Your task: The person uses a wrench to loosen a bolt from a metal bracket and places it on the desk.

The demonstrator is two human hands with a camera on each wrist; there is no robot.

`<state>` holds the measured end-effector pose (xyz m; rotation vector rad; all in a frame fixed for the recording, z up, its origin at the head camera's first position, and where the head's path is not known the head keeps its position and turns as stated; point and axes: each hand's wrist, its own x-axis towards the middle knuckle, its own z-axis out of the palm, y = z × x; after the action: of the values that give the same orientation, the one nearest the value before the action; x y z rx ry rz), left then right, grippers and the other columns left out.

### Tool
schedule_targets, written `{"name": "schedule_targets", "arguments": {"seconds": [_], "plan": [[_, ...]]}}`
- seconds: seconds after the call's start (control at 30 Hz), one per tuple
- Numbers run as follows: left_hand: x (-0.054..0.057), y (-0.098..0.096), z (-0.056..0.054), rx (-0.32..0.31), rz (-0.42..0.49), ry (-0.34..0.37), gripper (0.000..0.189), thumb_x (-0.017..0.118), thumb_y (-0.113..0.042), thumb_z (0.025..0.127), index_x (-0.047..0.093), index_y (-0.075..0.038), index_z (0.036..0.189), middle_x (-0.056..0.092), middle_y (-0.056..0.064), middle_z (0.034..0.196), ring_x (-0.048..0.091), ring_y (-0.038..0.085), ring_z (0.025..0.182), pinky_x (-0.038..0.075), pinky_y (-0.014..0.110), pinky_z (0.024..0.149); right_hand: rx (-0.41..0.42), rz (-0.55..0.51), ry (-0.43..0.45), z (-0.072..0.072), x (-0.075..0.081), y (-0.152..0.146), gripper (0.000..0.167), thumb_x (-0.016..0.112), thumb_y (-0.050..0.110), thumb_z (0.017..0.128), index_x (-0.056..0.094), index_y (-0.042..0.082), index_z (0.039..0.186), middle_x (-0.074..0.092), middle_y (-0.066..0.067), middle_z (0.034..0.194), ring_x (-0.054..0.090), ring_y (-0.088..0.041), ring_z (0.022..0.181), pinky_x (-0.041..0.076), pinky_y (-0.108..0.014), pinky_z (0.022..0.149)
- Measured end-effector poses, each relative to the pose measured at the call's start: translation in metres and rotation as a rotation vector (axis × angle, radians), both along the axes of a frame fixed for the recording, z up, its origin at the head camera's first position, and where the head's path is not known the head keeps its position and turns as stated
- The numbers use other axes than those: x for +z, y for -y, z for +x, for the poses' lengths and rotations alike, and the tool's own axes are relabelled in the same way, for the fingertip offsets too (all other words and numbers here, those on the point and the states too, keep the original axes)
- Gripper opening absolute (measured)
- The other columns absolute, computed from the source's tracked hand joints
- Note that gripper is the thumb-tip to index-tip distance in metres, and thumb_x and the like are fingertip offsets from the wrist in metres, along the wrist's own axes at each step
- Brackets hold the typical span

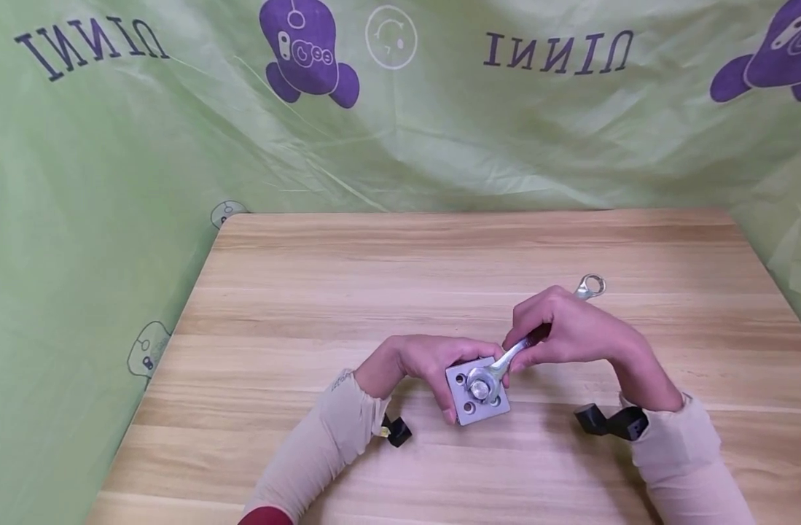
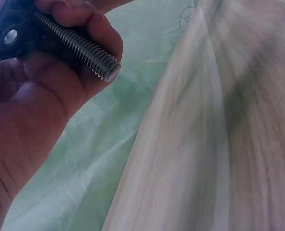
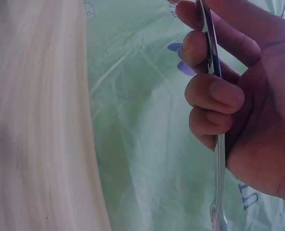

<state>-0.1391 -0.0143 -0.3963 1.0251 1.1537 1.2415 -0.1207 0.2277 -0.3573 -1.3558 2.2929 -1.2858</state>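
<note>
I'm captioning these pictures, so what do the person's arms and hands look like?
The left hand and right hand are ungloved. Beige sleeves cover the forearms; the left cuff has small dark markings, and red fabric shows farther up that arm. A black, angular piece juts out by each wrist.

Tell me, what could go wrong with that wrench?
The wrench might slip off the bolt and bump the left hand, which is very close. The metal plate could also twist when the right hand turns the wrench, because just that left hand grips it.
</note>
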Motion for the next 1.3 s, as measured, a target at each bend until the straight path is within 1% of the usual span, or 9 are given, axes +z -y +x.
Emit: {"name": "schedule_targets", "arguments": {"seconds": [0.07,0.13,0.3,0.4,0.57,0.73,0.83,0.93,1.3], "plan": [[-0.001,0.001,0.000,0.028,0.005,-0.005,0.076,0.075,0.021,0.060,0.035,0.016,0.125,0.057,0.033,0.109,0.064,0.006,0.089,0.052,0.021,0.085,-0.008,-0.013,0.015,-0.001,-0.002,-0.002,0.020,0.087,0.011,0.074,0.080,0.019,0.091,0.069,0.010,0.072,0.054,0.003,0.062,0.047,-0.016,0.054],[-0.001,0.003,0.000,0.087,0.008,0.003,0.074,0.074,0.022,0.060,0.036,0.015,0.124,0.060,0.023,0.106,0.063,0.007,0.088,0.052,0.021,0.082,-0.032,-0.032,0.033,-0.002,-0.005,-0.005,0.023,0.087,0.007,0.073,0.079,0.019,0.092,0.069,0.009,0.073,0.054,0.002,0.062,0.047,-0.016,0.053],[-0.001,0.009,-0.001,0.298,0.016,0.060,0.072,0.070,0.025,0.061,0.035,0.013,0.123,0.060,0.001,0.105,0.064,0.010,0.087,0.055,0.022,0.077,-0.131,-0.074,0.056,-0.008,-0.017,-0.022,0.032,0.083,-0.007,0.071,0.079,0.012,0.096,0.070,0.006,0.077,0.054,-0.001,0.062,0.047,-0.019,0.052],[-0.002,0.012,-0.001,0.435,0.017,0.057,0.071,0.069,0.025,0.063,0.036,0.010,0.124,0.059,0.002,0.105,0.064,0.012,0.087,0.056,0.024,0.076,-0.247,-0.058,0.059,-0.012,-0.027,-0.034,0.030,0.081,-0.009,0.073,0.078,0.006,0.098,0.070,0.006,0.081,0.054,-0.002,0.062,0.046,-0.020,0.053],[-0.007,0.015,-0.001,0.669,0.000,-0.017,0.074,0.072,0.022,0.065,0.038,0.005,0.128,0.059,0.011,0.109,0.065,0.009,0.087,0.056,0.024,0.076,-0.506,0.042,0.057,-0.021,-0.041,-0.047,0.020,0.080,0.002,0.081,0.077,0.003,0.101,0.074,-0.002,0.084,0.051,-0.001,0.062,0.044,-0.020,0.053],[-0.011,0.017,0.000,0.829,-0.001,-0.107,0.078,0.076,0.019,0.064,0.039,0.002,0.130,0.058,0.028,0.117,0.065,0.007,0.088,0.056,0.023,0.079,-0.693,0.139,0.066,-0.036,-0.055,-0.054,0.024,0.079,0.008,0.084,0.075,-0.001,0.106,0.075,-0.019,0.089,0.052,0.000,0.060,0.045,-0.019,0.050],[-0.013,0.017,0.000,0.886,0.002,-0.133,0.078,0.077,0.018,0.064,0.039,0.001,0.131,0.057,0.030,0.118,0.064,0.008,0.089,0.056,0.023,0.080,-0.764,0.177,0.065,-0.046,-0.064,-0.059,0.026,0.078,0.011,0.085,0.075,-0.002,0.108,0.075,-0.024,0.093,0.053,0.000,0.061,0.045,-0.019,0.051],[-0.013,0.017,0.000,0.921,0.001,-0.133,0.078,0.077,0.018,0.065,0.040,0.001,0.131,0.058,0.026,0.115,0.064,0.009,0.090,0.056,0.023,0.079,-0.813,0.205,0.053,-0.052,-0.069,-0.064,0.028,0.077,0.013,0.087,0.074,-0.003,0.109,0.074,-0.026,0.095,0.052,-0.002,0.063,0.043,-0.020,0.052],[-0.016,0.017,0.000,0.933,0.007,-0.123,0.077,0.077,0.017,0.066,0.039,0.001,0.131,0.059,0.021,0.112,0.064,0.008,0.089,0.056,0.023,0.078,-0.899,0.268,0.082,-0.062,-0.081,-0.075,0.035,0.076,0.023,0.089,0.072,-0.002,0.113,0.074,-0.025,0.097,0.050,-0.007,0.065,0.040,-0.024,0.052]]}}
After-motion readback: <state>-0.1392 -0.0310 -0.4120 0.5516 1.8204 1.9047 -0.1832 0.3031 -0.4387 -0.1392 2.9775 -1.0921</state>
